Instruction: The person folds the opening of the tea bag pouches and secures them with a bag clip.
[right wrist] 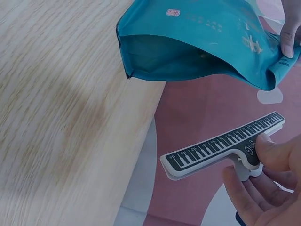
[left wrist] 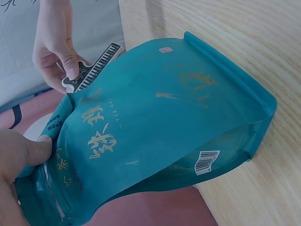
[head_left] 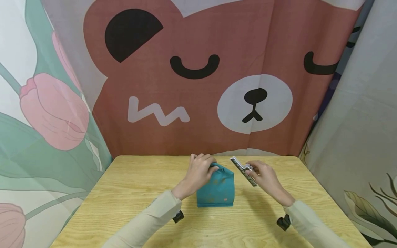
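Note:
A teal bag (head_left: 216,191) with gold lettering stands upright on the wooden table. My left hand (head_left: 200,171) grips its folded-over top, the thumb (left wrist: 40,149) pressing on the fold in the left wrist view. A zip line runs near that top edge. To the right of the bag, my right hand (head_left: 264,175) holds a long bag clip (right wrist: 225,143) by its handle, between thumb and fingers. The clip is white with a dark piano-key pattern, and its long jaws lie together. It is held above the table, apart from the bag.
The light wood table (head_left: 139,213) extends around the bag and both arms. Behind its far edge hangs a curtain (head_left: 198,93) with a bear print. A flower-print curtain (head_left: 52,113) hangs on the left and a pale one (head_left: 359,137) on the right.

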The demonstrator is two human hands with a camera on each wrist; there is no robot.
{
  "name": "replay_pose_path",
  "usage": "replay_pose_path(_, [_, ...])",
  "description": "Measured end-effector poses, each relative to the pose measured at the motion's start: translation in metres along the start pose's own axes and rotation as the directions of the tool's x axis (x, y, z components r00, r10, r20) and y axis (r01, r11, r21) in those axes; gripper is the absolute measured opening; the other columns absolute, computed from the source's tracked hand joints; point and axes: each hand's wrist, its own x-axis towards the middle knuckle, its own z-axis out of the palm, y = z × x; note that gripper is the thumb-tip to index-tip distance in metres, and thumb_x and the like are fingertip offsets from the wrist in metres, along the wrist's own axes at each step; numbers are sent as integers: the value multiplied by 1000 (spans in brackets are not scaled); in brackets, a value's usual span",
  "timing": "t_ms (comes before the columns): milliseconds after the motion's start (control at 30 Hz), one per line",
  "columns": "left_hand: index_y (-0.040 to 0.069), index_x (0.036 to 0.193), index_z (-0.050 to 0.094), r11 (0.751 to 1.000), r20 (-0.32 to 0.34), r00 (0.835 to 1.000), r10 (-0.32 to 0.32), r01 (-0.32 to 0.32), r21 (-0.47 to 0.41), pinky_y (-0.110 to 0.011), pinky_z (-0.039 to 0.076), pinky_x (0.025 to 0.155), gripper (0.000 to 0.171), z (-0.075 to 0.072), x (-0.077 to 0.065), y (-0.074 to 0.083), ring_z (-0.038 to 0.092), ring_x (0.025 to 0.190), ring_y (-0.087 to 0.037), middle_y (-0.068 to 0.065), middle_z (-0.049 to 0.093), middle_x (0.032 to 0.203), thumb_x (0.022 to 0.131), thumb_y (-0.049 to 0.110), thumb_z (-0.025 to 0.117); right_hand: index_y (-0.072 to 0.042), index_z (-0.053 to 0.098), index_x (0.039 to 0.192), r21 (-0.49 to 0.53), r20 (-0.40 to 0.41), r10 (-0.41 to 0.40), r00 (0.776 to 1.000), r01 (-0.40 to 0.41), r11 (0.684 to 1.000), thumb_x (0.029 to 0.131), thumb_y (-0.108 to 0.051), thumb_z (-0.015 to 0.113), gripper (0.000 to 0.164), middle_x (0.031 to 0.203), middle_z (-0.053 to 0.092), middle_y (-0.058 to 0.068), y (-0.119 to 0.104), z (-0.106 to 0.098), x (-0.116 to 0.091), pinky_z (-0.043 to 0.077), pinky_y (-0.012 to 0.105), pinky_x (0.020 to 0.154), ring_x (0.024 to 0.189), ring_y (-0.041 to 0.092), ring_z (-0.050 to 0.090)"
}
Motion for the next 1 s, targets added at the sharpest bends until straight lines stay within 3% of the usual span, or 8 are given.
replay_pose_path(467, [16, 97, 74, 1000, -9, 1000, 1, -1, -13, -35, 28, 72, 15, 1, 0, -1, 55, 76, -14, 5, 67, 88, 91, 29, 73, 2, 68, 110, 5, -75, -89, 993, 89, 996, 85, 0, 75, 25, 97, 67, 10, -6, 4, 5, 57, 35, 67, 79, 22, 67])
replay_pose_path(767, [16, 97, 74, 1000, -12, 1000, -1, 1, -10, -35, 28, 72, 15, 1, 0, -1, 56, 76, -14, 5, 67, 89, 90, 30, 73, 1, 68, 111, 7, -76, -93, 993, 94, 996, 86, -2, 75, 26, 99, 67, 8, -7, 4, 8, 57, 35, 69, 81, 20, 66])
replay_pose_path(1000, [17, 97, 74, 1000, -7, 1000, -2, 2, 1, -35, 28, 72, 16, 2, 0, -1, 55, 76, -14, 6, 67, 88, 91, 31, 73, -1, 71, 104, -43, -130, -126, 983, 122, 992, 81, -3, 79, 24, 90, 66, 6, -14, 6, 10, 48, 30, 58, 69, 14, 57])
